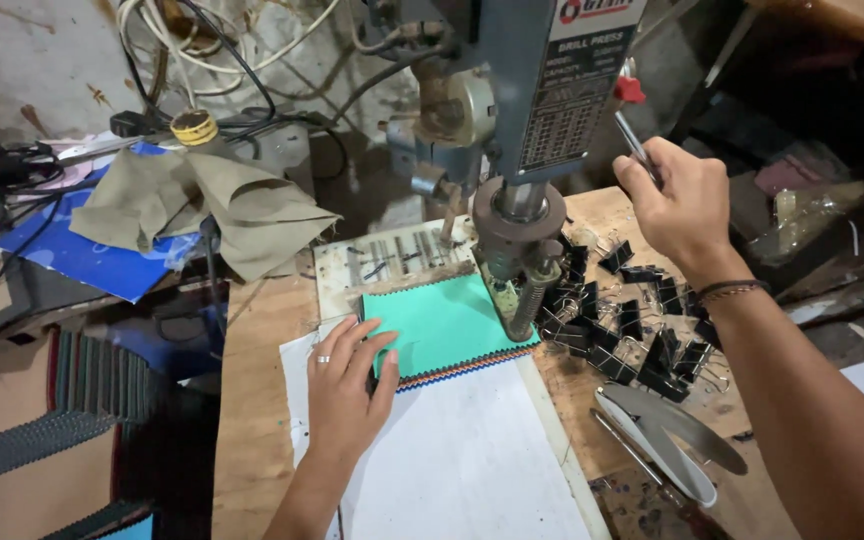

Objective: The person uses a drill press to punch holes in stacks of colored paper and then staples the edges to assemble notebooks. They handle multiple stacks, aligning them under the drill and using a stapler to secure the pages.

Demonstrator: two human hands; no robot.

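Swatches (442, 325) lay at 1 o'clock from the left hand (347, 385), fingers flat and apart on them; right hand (682, 205) clamped the lever (635, 145).

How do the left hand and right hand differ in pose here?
The left hand lies flat, fingers spread, pressing the teal fabric stack; the right hand is raised and closed around the drill press lever. The left wears a ring, the right wrist a bracelet. Both are bare.
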